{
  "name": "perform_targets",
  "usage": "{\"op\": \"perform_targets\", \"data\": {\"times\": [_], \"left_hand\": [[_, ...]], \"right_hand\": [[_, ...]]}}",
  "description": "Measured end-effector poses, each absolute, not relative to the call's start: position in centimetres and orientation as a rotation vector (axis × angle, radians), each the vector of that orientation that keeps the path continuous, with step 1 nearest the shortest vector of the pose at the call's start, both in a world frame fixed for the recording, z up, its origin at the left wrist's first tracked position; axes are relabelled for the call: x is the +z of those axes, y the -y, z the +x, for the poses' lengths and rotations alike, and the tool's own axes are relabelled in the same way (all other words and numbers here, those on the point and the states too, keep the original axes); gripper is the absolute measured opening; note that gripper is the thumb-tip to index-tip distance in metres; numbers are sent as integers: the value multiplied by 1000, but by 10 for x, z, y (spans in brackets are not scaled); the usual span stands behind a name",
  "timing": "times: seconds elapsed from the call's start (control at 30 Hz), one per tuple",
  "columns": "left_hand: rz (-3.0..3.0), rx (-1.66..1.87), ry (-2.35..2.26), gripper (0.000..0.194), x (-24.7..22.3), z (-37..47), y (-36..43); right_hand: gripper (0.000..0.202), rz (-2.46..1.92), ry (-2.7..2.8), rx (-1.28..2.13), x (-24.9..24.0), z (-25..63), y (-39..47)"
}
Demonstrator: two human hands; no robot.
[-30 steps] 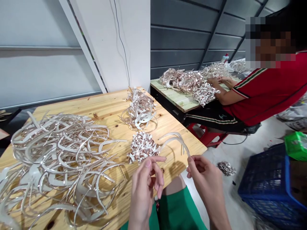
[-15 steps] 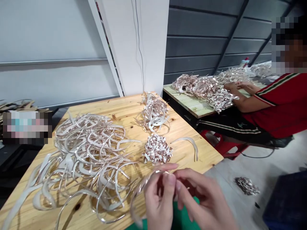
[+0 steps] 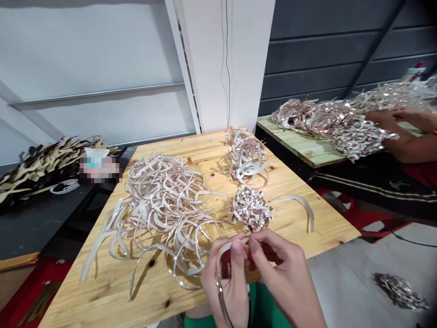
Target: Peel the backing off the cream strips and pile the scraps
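Right hand (image 3: pixel 283 272) has joined left hand (image 3: pixel 235 283), both pinching 1 strip (image 3: pixel 218 274) arching lengthwise leftward, down.

Left hand (image 3: pixel 239 284): thumb pointing up, fingers curled behind it, pinching. Right hand (image 3: pixel 287 269) just beside it, also pinching, thumb tip near left thumb's. Right wrist below its hand, angled inward.

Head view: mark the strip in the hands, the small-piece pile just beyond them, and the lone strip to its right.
Held strip (image 3: pixel 222 251), head view: pale upper bend.
Small-piece pile (image 3: pixel 251 207), head view: middle.
Lone strip (image 3: pixel 302 202), head view: curved bend.
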State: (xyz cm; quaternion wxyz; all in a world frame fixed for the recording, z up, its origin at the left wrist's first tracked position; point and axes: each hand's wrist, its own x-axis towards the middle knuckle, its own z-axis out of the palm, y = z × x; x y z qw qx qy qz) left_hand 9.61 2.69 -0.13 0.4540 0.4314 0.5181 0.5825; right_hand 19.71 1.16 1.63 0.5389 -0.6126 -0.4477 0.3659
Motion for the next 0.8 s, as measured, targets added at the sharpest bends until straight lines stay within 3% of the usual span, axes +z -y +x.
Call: {"op": "perform_targets", "data": {"times": [0.13, 0.27, 0.53, 0.7, 0.8], "left_hand": [[1098, 1359, -1408, 49, -2, 78, -27], [1301, 1194, -1397, 64, 3, 67, -22], [1206, 1295, -1500, 65, 17, 60, -6], [1244, 1365, -1307, 48, 19, 66, 1], [1340, 1384, -1078, 52, 20, 66, 6]], "right_hand": [[36, -1220, 1065, 1012, 12, 198, -8], [26, -1036, 1155, 928, 13, 202, -5], [20, -920, 1274, 710, 22, 196, -1], [22, -925, 1328, 690, 23, 188, 6], [21, -925, 1346, 682, 21, 184, 11]]}}
